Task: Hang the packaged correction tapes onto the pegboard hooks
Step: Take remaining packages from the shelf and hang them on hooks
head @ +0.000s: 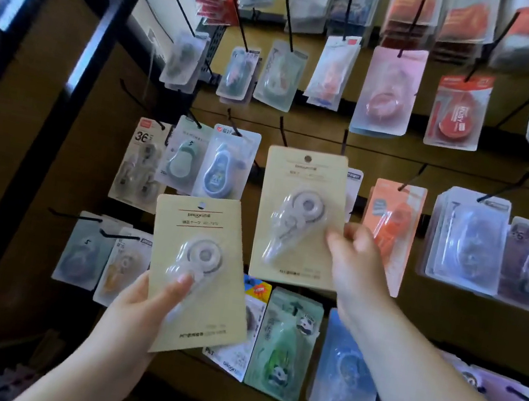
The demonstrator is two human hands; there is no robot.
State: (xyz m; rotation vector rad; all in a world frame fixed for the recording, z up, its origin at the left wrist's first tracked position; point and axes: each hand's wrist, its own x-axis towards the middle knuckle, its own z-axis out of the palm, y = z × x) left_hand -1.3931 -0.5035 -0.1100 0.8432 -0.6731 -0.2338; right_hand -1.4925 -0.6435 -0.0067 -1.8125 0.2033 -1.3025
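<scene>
Right grip [356, 260] pinches upper pack [305, 186] — left grip [131, 311] holds lower pack [198, 228].

Left hand [131, 311] grips first cream pack [196, 272] by its lower edge, thumb on the blister, low and well left of orange pack [390, 227]. Right hand [357, 260] pinches second cream pack [300, 216] by its right edge, upright, just left of orange pack.

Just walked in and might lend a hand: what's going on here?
A person is stocking a pegboard of hanging stationery. The left hand grips one beige-carded correction tape low down; the right hand holds a second correction tape up near the board, just below a bare hook, its hole not visibly on any hook.
</scene>
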